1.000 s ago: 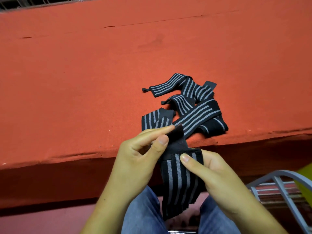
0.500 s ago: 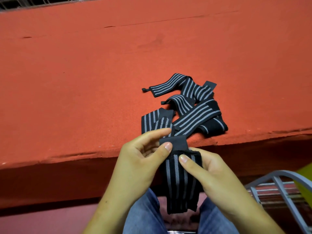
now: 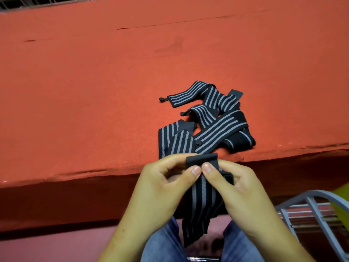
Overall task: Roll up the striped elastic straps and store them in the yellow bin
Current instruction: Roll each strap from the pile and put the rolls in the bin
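My left hand (image 3: pixel 154 191) and right hand (image 3: pixel 245 190) pinch the strap (image 3: pixel 199 197) by its black end. Light, soft, springy: I judge the roll loosens unless gripped tight there.

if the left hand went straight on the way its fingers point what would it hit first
Probably the right hand: the left hand points forward and rightward, both pinch the held strap, and their thumbs seem to touch. Depth beyond is unclear.
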`<state>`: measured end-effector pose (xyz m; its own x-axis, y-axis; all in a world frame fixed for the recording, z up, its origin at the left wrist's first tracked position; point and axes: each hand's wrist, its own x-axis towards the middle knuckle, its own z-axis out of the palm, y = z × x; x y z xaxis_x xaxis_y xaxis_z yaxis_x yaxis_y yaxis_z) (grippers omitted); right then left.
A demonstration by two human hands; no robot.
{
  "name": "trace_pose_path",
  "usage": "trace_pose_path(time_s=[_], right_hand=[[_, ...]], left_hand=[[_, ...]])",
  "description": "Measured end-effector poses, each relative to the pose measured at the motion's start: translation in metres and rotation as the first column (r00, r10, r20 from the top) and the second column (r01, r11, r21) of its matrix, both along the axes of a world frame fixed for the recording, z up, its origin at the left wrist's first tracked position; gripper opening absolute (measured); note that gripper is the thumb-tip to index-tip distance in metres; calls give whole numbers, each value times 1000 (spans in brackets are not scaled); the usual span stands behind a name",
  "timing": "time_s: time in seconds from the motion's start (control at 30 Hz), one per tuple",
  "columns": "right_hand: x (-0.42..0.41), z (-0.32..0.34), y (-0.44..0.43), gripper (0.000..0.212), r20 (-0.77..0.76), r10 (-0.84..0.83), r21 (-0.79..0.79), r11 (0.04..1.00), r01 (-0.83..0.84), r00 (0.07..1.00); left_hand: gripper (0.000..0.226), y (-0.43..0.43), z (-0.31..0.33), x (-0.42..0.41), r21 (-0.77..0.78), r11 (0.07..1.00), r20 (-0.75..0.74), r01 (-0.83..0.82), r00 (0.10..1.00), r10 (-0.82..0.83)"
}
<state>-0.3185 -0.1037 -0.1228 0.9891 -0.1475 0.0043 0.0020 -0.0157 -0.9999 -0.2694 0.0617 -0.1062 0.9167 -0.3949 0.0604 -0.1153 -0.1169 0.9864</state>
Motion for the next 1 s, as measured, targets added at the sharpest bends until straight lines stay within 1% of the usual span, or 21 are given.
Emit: trace_pose_path(time_s=[0.13,0.17,0.3,0.33,0.37,0.5,0.63,0.77,0.87,1.0], right_hand=[[2,-2,0,24,-62,55,28,998,-53,997],[3,-4,0,30,-82,70,42,997,-67,994],[0,-16,-2,73,-140,88,91,993,-76,986],[-1,-18,-2,80,-154,82,105,992,-66,985],[-1,-19,-2,82,-162,69,119,992,-50,984],[1,-16,-1,63,-180,26,199,980,11,983],[2,-7,-3,37,-213,50,268,963,9,976],[1,-3,-1,43,-227,46,290,957,23,973],[2,0,0,39,-251,41,307,951,39,967],[3,6,-2,36,-274,49,345,937,51,960]], left_hand=[[22,-1,0,-1,-36,996,51,-76,996,78],[22,-1,1,0,-47,995,62,-92,994,95],[22,2,5,1,-91,985,91,-144,984,153],[22,3,6,2,-95,985,98,-147,983,156],[23,3,6,2,-95,985,102,-143,983,152],[29,2,5,2,-74,990,123,-119,984,128],[30,1,4,1,-85,990,94,-112,988,120],[32,1,5,1,-90,985,109,-145,982,155],[37,0,5,0,-95,984,118,-151,980,162],[31,-2,7,0,-128,982,91,-142,984,154]])
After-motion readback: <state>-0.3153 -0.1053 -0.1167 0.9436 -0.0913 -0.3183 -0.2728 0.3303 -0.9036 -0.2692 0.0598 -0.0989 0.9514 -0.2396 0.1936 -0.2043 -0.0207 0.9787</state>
